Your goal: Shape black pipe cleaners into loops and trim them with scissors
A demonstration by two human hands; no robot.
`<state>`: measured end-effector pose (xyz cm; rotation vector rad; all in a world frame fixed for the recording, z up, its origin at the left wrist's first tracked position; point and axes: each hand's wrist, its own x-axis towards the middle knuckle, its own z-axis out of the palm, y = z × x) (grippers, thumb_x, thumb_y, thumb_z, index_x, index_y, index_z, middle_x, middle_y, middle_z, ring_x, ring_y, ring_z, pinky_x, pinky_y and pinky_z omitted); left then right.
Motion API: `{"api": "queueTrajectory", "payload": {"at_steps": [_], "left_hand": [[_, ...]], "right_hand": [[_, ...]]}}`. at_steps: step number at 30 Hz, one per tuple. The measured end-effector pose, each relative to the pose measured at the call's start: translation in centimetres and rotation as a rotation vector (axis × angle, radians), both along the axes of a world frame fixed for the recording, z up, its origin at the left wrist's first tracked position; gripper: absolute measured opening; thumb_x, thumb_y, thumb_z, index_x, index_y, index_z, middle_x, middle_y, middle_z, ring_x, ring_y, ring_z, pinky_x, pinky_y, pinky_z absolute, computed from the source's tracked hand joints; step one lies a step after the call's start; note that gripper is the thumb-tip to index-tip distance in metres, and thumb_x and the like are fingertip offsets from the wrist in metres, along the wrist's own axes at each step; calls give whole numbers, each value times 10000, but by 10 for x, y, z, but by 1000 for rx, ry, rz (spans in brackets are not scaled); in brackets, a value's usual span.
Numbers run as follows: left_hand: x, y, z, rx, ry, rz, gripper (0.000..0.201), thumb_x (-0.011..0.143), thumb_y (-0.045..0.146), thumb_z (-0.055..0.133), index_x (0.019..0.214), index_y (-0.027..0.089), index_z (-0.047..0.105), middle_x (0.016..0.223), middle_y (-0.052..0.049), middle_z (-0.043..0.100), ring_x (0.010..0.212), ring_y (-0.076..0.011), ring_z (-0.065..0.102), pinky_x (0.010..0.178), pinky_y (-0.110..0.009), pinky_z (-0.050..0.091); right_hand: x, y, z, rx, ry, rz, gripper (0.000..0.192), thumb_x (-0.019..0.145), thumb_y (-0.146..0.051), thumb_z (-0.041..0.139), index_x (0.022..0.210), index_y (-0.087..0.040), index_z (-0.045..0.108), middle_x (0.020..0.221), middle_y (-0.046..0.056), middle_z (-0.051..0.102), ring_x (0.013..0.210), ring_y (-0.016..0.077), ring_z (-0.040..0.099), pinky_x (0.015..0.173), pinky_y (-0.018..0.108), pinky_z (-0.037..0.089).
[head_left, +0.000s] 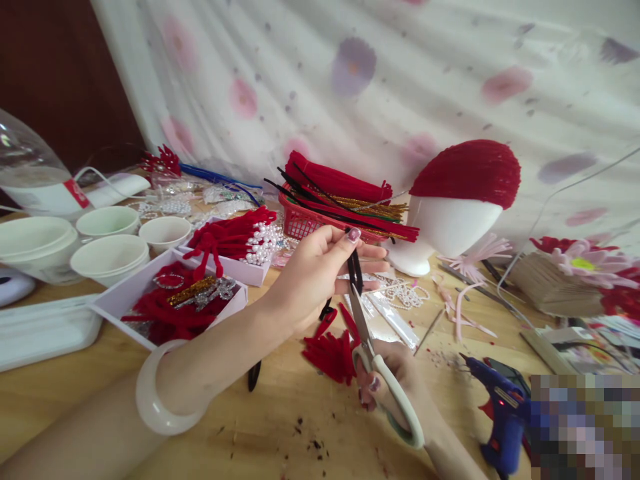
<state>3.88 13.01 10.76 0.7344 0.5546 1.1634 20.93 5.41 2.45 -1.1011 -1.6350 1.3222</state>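
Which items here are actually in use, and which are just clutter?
In use: left hand pinching a black pipe cleaner; right hand holding scissors.

Lying about: blue glue gun, red basket, foam head, white cups.

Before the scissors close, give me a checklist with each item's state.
1. Left hand pinches the black pipe cleaner between thumb and fingers: ok.
2. Right hand has its grip on the scissors by the handles: ok.
3. Blades point up at the pipe cleaner: ok.
4. Pipe cleaner sits between the blades: cannot tell.
5. Left fingertips are above the blade tips: ok.
6. Glue gun lies apart from both hands on the wooden table: ok.
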Motion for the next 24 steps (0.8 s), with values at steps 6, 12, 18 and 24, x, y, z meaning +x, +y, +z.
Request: {"api": "queueTrajectory", "payload": {"at_steps": [6,12,18,24], "left_hand": [[0,0,-2,-12,-30,9,219,973,166,535,756,177,504,836,-87,780,820,-229,764,727,-377,609],[0,1,-2,-17,-32,1,216,972,150,525,758,173,513,831,-94,780,768,-221,760,657,-336,590],[1,1,-1,-25,-21,9,219,969,156,536,754,178,505,828,-93,777,800,-228,762,705,-360,594],[0,0,0,-20,-13,17,238,975,158,527,739,176,502,797,-86,772,794,-226,760,683,-351,594]], "right_hand": [[2,0,-2,-9,-12,-23,601,745,-750,673,608,-194,492,535,-25,460,448,108,424,396,223,311],[2,0,-2,2,-35,-7,618,737,-781,651,625,-190,506,569,-16,461,485,117,418,417,230,334],[2,0,-1,-1,-6,-27,602,735,-759,672,610,-203,477,550,-28,437,468,113,402,402,228,323],[2,1,0,12,-54,-17,601,757,-759,646,605,-207,465,543,-25,429,462,116,406,388,228,319]]}}
